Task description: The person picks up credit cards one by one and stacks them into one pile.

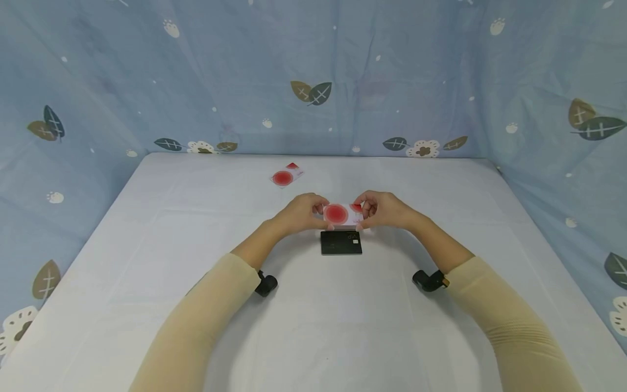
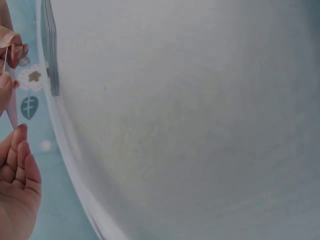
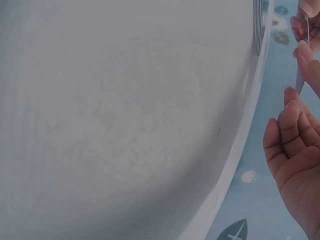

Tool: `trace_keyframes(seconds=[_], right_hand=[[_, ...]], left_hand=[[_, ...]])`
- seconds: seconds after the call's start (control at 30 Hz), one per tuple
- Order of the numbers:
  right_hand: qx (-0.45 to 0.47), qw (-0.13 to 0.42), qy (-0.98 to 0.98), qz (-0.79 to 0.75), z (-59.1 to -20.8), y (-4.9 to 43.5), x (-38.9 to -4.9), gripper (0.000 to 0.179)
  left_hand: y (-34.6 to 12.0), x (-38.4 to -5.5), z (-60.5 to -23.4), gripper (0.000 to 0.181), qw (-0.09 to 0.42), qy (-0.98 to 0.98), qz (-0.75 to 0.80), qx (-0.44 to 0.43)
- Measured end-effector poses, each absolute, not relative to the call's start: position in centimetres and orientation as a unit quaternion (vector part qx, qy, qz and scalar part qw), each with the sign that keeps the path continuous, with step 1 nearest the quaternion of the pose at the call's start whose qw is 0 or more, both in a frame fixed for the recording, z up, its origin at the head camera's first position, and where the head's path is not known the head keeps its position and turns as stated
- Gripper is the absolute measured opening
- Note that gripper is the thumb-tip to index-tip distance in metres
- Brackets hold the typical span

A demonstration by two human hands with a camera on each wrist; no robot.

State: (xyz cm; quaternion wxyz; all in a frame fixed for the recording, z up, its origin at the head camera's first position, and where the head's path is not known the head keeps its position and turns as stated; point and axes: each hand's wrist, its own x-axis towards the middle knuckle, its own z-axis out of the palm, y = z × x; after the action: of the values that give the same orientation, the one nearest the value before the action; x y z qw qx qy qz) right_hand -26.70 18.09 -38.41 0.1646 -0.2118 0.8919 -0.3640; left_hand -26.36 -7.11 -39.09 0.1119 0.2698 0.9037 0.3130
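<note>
A white card with red circles [image 1: 337, 214] is held up between both hands. My left hand [image 1: 302, 213] pinches its left end between thumb and fingers, and my right hand [image 1: 385, 209] pinches the right end the same way. Just in front of it, a black card marked VIP [image 1: 341, 243] lies flat on the table. Seen from the left wrist, it tops a neat stack of cards [image 2: 52, 60]; the right wrist view shows the same layered edges [image 3: 257, 27]. In both wrist views the held card appears edge-on, partly hidden by fingers.
Another white card with red circles [image 1: 286, 175] lies askew on the white-covered table [image 1: 313, 326], towards the back and left of the hands. A blue patterned curtain [image 1: 313, 54] stands behind the table and along its sides. Small black wrist cameras [image 1: 266, 284] sit by the sleeves.
</note>
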Motion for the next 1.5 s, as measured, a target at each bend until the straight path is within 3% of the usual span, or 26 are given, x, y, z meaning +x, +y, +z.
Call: trace_keyframes(seconds=[0.47,0.87,1.5], right_hand=[[-0.23,0.156,0.894,-0.351,-38.1,17.6,-24.8,0.06],[-0.227,0.13,0.902,-0.344,-37.2,17.7,-23.1,0.058],[-0.199,0.159,0.874,-0.413,-37.4,17.9,-21.7,0.061]], left_hand=[[-7.6,-24.4,-38.6,0.057,0.119,0.903,0.329,0.248],[-7.2,-23.0,-38.4,0.056,0.096,0.9,0.347,0.247],[-7.7,-21.7,-38.8,0.062,0.088,0.887,0.394,0.225]])
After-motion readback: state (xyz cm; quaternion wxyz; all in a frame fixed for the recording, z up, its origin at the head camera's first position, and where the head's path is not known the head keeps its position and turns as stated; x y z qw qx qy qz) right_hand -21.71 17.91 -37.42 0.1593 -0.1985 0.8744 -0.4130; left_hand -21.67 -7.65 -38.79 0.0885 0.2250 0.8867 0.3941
